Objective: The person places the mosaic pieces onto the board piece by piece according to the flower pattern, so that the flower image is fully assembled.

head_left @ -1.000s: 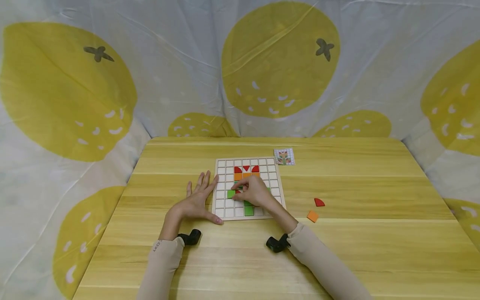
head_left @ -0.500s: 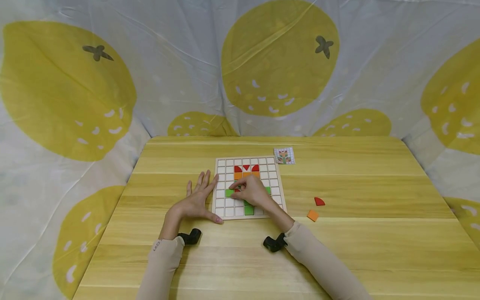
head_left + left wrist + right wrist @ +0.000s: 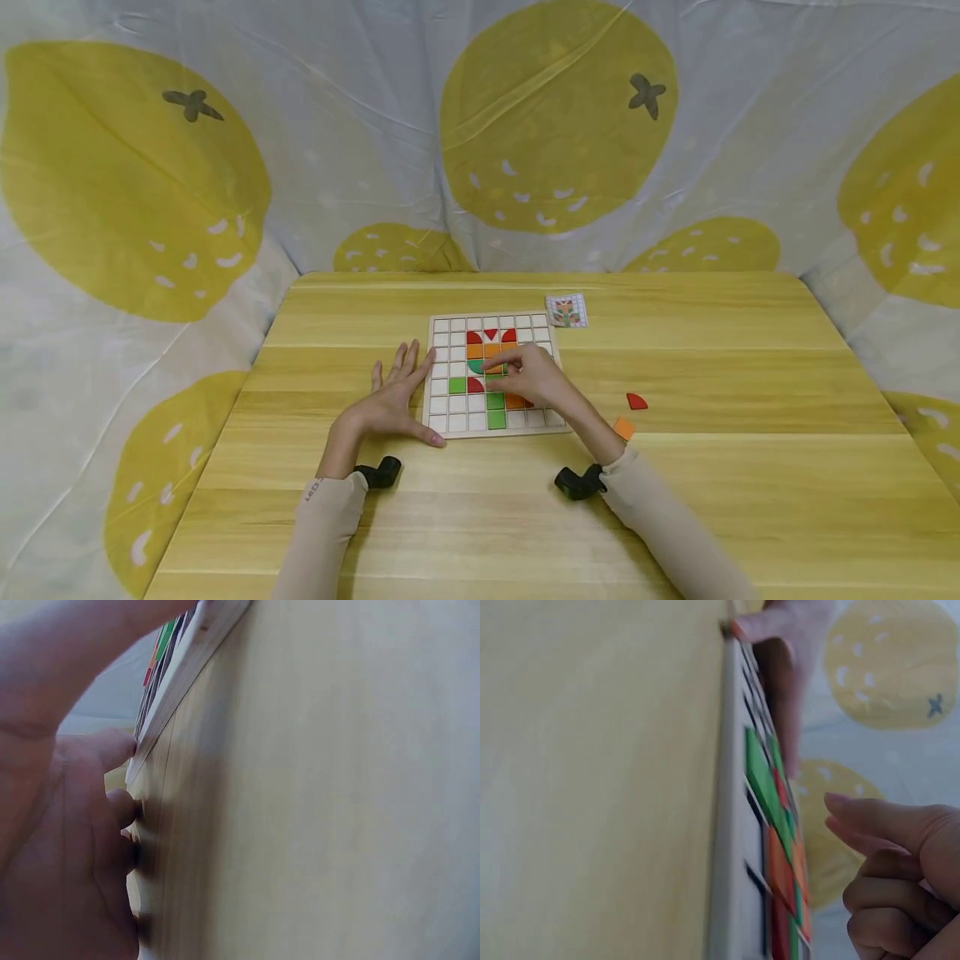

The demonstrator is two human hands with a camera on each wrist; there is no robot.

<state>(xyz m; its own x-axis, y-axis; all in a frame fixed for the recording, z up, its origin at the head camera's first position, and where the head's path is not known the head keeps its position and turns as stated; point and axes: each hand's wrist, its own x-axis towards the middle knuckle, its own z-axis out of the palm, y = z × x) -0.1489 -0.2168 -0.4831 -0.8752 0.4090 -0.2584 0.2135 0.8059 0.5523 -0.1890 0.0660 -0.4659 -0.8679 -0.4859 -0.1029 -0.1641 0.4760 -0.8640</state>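
Observation:
A wooden grid board [image 3: 428, 408] lies on the table, with red, orange and green tiles in its cells. My left hand [image 3: 388, 406] rests spread at the board's left side, index fingertip at the left edge and thumb at the front left corner. The left wrist view has this hand [image 3: 67, 847] beside the board's edge [image 3: 169, 701]. Over the tiles hovers my right hand [image 3: 534, 375], thumb and index finger apart with nothing between them. A green square tile [image 3: 457, 386] sits left of a red quarter-round tile [image 3: 475, 385]. The right hand [image 3: 900, 877] hides several tiles.
To the right of the board lie a loose red quarter-round tile [image 3: 637, 402] and an orange square tile [image 3: 623, 429], partly covered by the right forearm. A small pattern card [image 3: 567, 310] is at the board's back right corner. A lemon-print cloth [image 3: 390, 167] hangs behind the table.
My right hand has let go of the green square tile and moved right, uncovering the tiles at the left of the pattern. My left hand has stayed in place.

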